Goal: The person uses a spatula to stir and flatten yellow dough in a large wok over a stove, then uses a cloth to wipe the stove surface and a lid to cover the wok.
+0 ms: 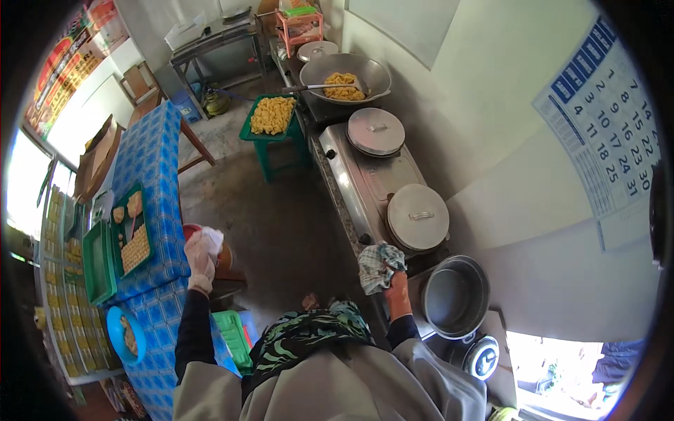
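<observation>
by the stove point(382, 175), near end | right hand point(398, 284) clutching checked cloth point(376, 268) | left hand point(203, 258), white-covered, beside blue-clothed table point(156, 158), grip can't tell | metal lids point(418, 228) on | far: yellow pieces point(272, 114) seemingly done on green tray point(246, 128), more left in wok point(318, 69)

Lit mainly by daylight, from the window point(24, 203) far left of the fingers of the left hand point(202, 259) and the opening point(554, 361) low to the right of the right hand point(396, 281)'s fingers; burnt to white in both. Dim over the floor point(281, 217) ahead of and between the fingers. Glinting on the stove point(368, 179) beyond the right fingers. Softly shaded across the wall point(484, 133). Bowed at the calendar point(611, 126), far right of the fingers; ringed in black.
</observation>
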`<state>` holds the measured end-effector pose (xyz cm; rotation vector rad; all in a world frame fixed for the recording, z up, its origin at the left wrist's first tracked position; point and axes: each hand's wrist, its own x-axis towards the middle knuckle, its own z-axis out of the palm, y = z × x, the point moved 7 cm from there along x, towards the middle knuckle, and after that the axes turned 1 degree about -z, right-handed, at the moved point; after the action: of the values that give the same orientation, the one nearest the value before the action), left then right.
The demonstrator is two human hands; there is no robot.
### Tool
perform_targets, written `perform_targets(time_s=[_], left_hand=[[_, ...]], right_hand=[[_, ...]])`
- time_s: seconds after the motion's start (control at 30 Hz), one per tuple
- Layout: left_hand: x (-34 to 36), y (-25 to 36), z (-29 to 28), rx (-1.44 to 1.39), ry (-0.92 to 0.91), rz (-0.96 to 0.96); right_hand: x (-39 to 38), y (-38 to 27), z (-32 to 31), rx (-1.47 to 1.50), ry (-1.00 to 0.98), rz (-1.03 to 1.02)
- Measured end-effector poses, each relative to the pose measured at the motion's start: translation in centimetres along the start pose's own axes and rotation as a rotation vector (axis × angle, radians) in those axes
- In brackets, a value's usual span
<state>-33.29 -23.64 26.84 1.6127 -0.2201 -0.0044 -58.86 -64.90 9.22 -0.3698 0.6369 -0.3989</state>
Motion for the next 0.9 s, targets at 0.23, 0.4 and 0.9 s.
perform_targets(time_s=[0.23, 0.4, 0.9], left_hand=[[23.6, -2.9, 4.8, -0.208, -0.022, 0.01], [40.5, -4.3, 11.8, -0.373, 0.004, 0.093], [72.2, -15.3, 33.4, -0.364, -0.425, -0.082]], right_hand=[[6.0, 5.8, -2.8, 0.102, 0.297, 0.063], [13.9, 0.0, -1.4, 0.051, 0.505, -0.199], [45.3, -17.9, 22.7, -0.299, 0.696, -0.714]])
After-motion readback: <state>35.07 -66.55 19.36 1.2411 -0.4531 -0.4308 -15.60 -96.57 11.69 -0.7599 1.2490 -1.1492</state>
